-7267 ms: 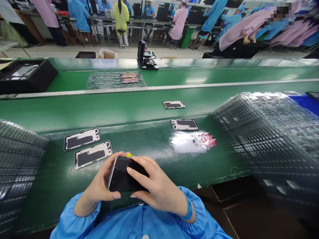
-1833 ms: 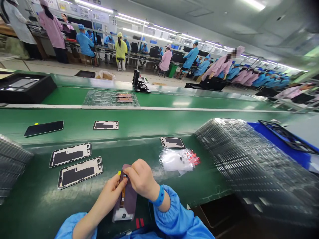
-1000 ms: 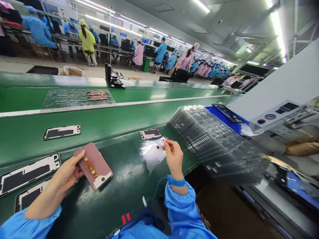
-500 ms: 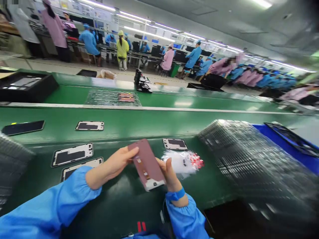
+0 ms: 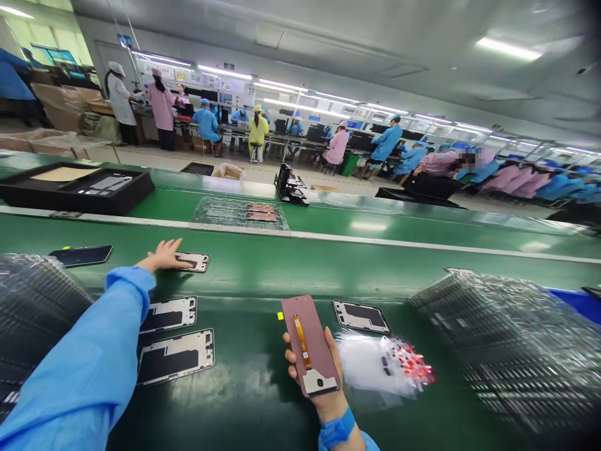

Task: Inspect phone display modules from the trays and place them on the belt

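Looks part-done: screen (image 5: 317,344) gripped in right hand (image 5: 328,404) above the bench (image 5: 235,413), not in any frame; left hand (image 5: 164,255), fingers spread, at the far frame (image 5: 201,263), contact unclear; three nearer frames (image 5: 361,316) show no screens.

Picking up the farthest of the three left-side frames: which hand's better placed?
Left, I'd say. The left hand is right at that frame, fingers spread, with no object visible in it; contact is unclear. The right hand is farther off and holding the panel.
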Demonstrator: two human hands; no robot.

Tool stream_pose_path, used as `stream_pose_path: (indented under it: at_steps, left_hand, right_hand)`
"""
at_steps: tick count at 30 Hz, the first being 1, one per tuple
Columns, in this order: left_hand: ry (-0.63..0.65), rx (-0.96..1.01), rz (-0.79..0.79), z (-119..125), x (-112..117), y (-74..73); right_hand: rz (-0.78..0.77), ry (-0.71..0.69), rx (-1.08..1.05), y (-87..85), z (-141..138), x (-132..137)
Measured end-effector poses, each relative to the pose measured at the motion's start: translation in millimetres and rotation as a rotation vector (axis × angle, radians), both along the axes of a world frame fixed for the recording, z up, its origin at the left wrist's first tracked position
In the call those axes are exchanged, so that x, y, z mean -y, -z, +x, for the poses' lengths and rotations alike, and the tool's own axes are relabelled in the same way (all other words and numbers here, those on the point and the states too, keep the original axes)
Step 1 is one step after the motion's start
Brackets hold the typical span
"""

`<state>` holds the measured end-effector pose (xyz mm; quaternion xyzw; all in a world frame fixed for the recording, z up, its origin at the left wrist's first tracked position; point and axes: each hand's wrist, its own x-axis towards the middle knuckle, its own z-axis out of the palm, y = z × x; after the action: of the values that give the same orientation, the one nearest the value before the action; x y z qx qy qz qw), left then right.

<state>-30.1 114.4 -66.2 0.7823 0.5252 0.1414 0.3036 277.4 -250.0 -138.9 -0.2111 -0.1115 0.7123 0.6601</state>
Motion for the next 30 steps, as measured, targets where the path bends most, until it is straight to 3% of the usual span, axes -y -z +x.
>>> stream_pose_path:
  at_steps: [3,7,12,16,18,20,22,25,27,30]
  left_hand:
    - [-0.047,-0.034,-0.003,-40.1,-8.6,9.7]
    - [-0.099,0.018,0.07,-62.9,3.2,15.0]
    - [-0.244,0.216,0.251,-58.3,38.1,1.2]
    - [-0.272,0.501,0.25,-36.6,82.3,-15.0]
    - [-0.242,0.71,0.125,-23.0,117.8,-22.4]
    - [-0.204,0.991,-0.131,-9.6,162.1,-27.5]
    - [-0.136,1.102,-0.363,2.9,208.3,-27.6]
    - [0.008,1.171,-0.596,18.7,264.4,-15.7]
    - [0.091,1.188,-0.682,25.8,287.3,-2.6]
    - [0.19,1.185,-0.718,30.7,303.9,14.6]
  right_hand:
    - [0.003,0.001,-0.027,0.4,-1.5,-2.3]
    - [-0.001,-0.023,-0.04,-4.4,-3.6,-2.4]
    - [0.005,0.004,0.019,-16.9,-10.7,5.0]
    - [0.072,0.062,0.16,-28.3,-17.5,12.4]
    - [0.11,0.1,0.243,-34.7,-20.1,15.6]
    - [0.155,0.16,0.338,-42.0,-22.3,19.1]
    - [0.201,0.233,0.459,-50.0,-23.9,23.7]
    - [0.259,0.3,0.685,-60.9,-25.6,33.1]
    - [0.289,0.29,0.838,-66.0,-26.4,40.0]
    - [0.371,0.22,1.088,-69.4,-27.3,48.2]
